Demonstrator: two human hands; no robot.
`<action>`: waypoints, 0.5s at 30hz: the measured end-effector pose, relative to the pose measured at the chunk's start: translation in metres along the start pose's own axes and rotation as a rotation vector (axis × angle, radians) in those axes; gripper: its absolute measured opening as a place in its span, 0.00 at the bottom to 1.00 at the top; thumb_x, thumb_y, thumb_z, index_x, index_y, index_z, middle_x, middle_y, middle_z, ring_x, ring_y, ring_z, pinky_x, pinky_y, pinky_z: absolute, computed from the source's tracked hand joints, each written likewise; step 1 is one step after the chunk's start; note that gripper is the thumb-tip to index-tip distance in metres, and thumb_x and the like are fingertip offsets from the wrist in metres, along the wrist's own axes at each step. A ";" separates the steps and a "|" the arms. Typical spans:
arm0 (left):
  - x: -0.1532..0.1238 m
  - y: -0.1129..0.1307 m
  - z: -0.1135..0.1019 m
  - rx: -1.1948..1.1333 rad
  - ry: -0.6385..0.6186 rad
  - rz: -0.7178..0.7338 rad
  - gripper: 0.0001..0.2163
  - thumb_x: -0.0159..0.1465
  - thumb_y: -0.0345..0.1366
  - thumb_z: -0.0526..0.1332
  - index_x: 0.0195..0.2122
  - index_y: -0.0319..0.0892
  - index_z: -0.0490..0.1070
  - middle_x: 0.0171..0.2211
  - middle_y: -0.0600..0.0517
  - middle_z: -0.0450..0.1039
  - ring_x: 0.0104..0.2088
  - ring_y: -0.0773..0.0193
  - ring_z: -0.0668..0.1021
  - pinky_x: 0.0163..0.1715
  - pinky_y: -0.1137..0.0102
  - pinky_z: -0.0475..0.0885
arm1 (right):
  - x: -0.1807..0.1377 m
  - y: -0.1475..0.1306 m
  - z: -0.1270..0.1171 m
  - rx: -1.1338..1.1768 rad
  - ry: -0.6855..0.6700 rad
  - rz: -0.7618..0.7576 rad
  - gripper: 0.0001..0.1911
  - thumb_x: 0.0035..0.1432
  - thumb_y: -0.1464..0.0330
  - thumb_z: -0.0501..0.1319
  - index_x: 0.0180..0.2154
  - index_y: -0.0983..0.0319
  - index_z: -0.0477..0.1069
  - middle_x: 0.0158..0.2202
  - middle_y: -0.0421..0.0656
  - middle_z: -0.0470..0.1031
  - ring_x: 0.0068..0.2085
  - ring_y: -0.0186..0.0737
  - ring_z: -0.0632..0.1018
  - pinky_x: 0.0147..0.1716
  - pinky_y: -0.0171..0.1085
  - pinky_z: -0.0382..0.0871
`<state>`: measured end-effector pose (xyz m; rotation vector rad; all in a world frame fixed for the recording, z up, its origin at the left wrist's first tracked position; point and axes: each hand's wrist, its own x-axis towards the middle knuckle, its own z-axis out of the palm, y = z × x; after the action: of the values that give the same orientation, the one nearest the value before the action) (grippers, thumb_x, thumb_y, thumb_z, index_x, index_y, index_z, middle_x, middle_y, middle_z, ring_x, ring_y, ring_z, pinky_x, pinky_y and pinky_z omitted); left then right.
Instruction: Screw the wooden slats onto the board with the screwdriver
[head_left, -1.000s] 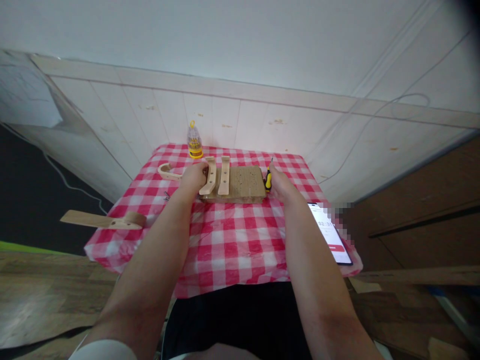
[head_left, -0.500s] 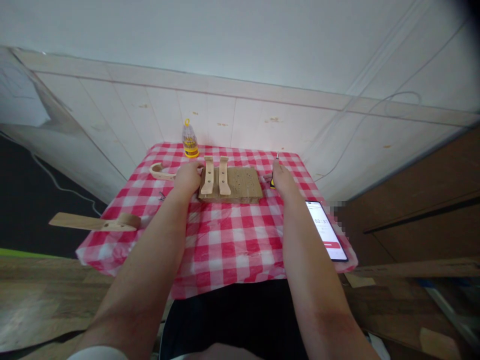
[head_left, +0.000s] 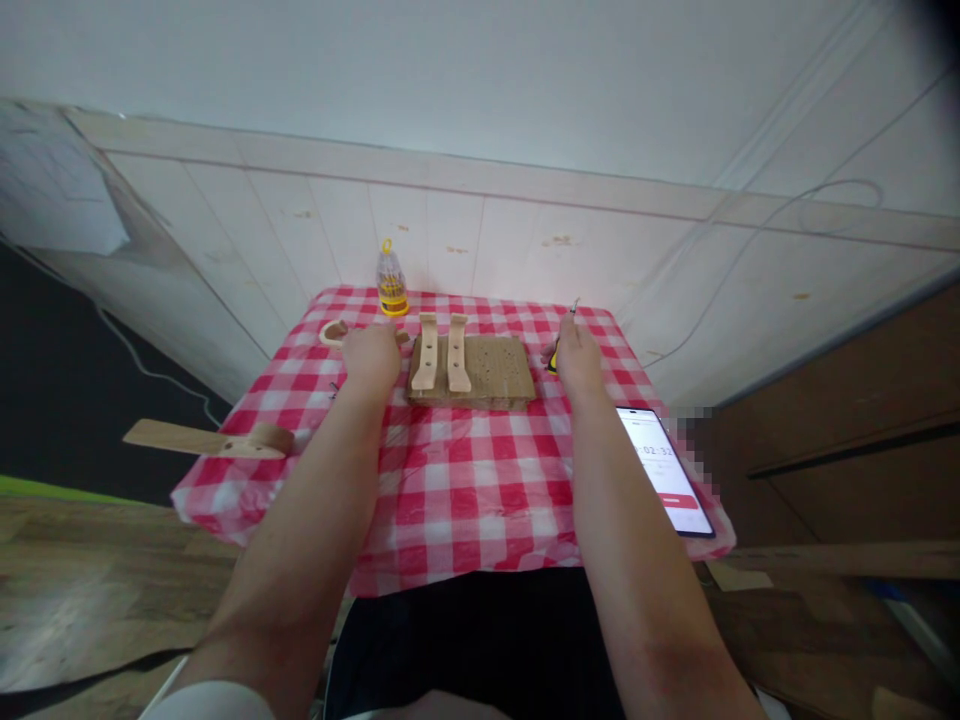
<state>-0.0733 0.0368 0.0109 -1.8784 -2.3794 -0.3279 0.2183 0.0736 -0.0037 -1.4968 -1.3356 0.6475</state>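
A wooden block [head_left: 491,369] lies on the red-checked tablecloth [head_left: 457,480] with two curved wooden pieces [head_left: 441,352] resting across its left part. My left hand [head_left: 371,358] sits just left of the block, over a wooden hook piece [head_left: 331,332]; its fingers are curled and hidden from me. My right hand [head_left: 576,355] is right of the block and closed on a small yellow-handled screwdriver [head_left: 556,352], whose metal tip points up and away.
A small yellow-based bottle of screwdriver bits [head_left: 391,280] stands at the table's far edge. A phone [head_left: 665,468] with a timer lies at the right edge. A long wooden piece [head_left: 206,439] overhangs the left edge. Small dark screws [head_left: 334,389] lie near my left wrist.
My left hand has let go of the curved pieces and drawn left, off the block. My right hand has moved right and away from the block, tilting the screwdriver tip upward.
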 end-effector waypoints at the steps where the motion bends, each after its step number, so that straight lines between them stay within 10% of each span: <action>1: -0.001 0.000 -0.004 -0.015 0.034 0.007 0.16 0.68 0.37 0.50 0.43 0.37 0.77 0.42 0.36 0.78 0.44 0.48 0.79 0.45 0.57 0.71 | -0.001 -0.001 0.001 -0.003 -0.004 -0.009 0.28 0.63 0.45 0.48 0.23 0.57 0.66 0.21 0.41 0.71 0.25 0.37 0.71 0.30 0.37 0.62; 15: -0.023 0.017 -0.038 -0.467 0.596 0.532 0.13 0.69 0.34 0.52 0.42 0.41 0.76 0.46 0.46 0.80 0.49 0.60 0.78 0.54 0.61 0.71 | -0.016 -0.029 0.014 0.559 -0.163 0.241 0.19 0.62 0.55 0.49 0.23 0.56 0.59 0.16 0.35 0.64 0.19 0.33 0.66 0.20 0.34 0.60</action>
<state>-0.0537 0.0101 0.0451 -2.0925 -1.4390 -1.2515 0.1901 0.0600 0.0141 -1.1647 -0.9811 1.2080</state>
